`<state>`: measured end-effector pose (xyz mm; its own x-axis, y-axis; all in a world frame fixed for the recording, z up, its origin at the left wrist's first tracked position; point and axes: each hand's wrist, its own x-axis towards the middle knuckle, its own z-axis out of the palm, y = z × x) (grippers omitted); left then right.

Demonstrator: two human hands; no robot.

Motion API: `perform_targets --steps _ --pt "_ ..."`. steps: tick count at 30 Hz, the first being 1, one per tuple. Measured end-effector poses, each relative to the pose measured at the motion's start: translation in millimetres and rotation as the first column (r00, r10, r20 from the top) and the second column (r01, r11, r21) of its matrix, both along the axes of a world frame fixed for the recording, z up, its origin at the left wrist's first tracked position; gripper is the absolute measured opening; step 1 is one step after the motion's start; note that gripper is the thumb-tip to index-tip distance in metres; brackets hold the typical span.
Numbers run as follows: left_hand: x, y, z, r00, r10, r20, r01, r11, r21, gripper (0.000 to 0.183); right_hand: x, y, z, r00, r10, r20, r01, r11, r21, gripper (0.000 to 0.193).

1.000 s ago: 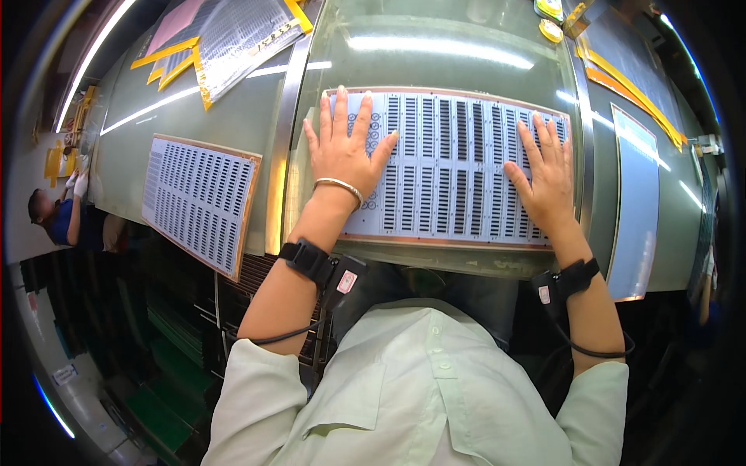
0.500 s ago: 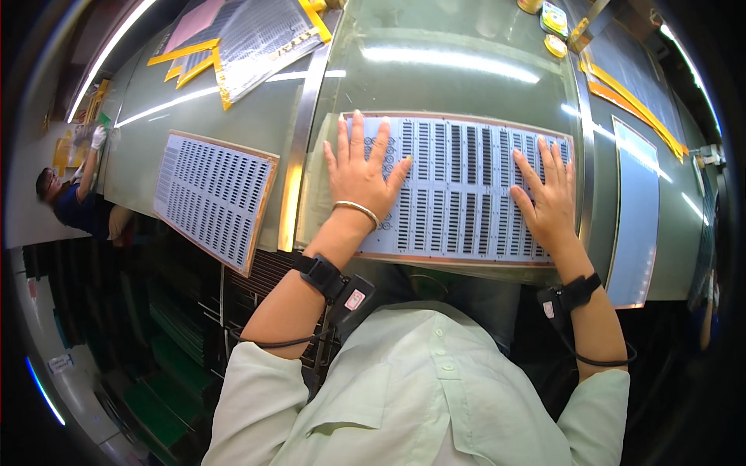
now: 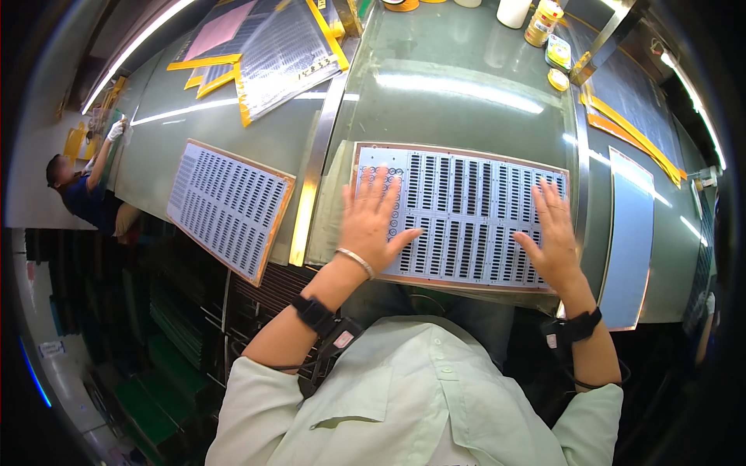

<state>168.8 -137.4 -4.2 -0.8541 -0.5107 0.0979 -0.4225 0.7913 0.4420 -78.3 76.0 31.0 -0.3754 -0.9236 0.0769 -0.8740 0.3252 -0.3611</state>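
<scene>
Flat on the surface (image 3: pixel 435 120), the patterned panel (image 3: pixel 466 213) is already laid out, its ends covered by the left hand (image 3: pixel 371 225) and the right hand (image 3: pixel 555 237), both spread wide, nothing gripped. A second panel (image 3: pixel 229 206) is seen untouched to the left; whether the first is finished cannot be told.

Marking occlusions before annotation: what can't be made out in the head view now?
Head view, all:
- Patterned panel: parts beneath the left hand and right hand, covered by them.
- Palm pressure: hidden by the hands themselves.
- White bottle: cut off by the picture's upper edge.
- Co-worker's gloved hand, far left: too small to tell its grip.
</scene>
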Motion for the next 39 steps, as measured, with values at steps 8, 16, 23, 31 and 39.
perform_targets --steps 8,16,23,31,39 --pt "98.9 12.0 6.4 0.966 0.146 0.215 -0.123 0.985 -0.118 0.079 -8.5 44.3 9.5 0.999 -0.039 0.006 0.037 0.991 0.132 0.081" --pt "116.2 7.6 11.1 0.976 0.151 0.159 -0.153 0.988 0.001 0.066 1.3 63.0 23.8 0.974 -0.103 0.202 0.073 0.986 0.150 0.087" --pt "104.1 17.4 -5.5 0.949 0.307 0.070 -0.311 0.949 0.046 0.066 10.8 98.9 17.1 0.953 -0.295 0.065 0.295 0.956 0.008 0.059" --pt "96.5 24.9 -4.3 0.955 0.282 0.094 -0.286 0.958 0.026 0.063 53.6 124.3 12.2 0.961 -0.224 -0.160 0.221 0.975 -0.034 0.036" --pt "105.1 13.9 11.7 0.957 0.215 0.197 -0.222 0.975 0.012 0.065 51.8 118.7 16.7 0.922 -0.012 -0.387 0.047 0.996 0.081 0.032"
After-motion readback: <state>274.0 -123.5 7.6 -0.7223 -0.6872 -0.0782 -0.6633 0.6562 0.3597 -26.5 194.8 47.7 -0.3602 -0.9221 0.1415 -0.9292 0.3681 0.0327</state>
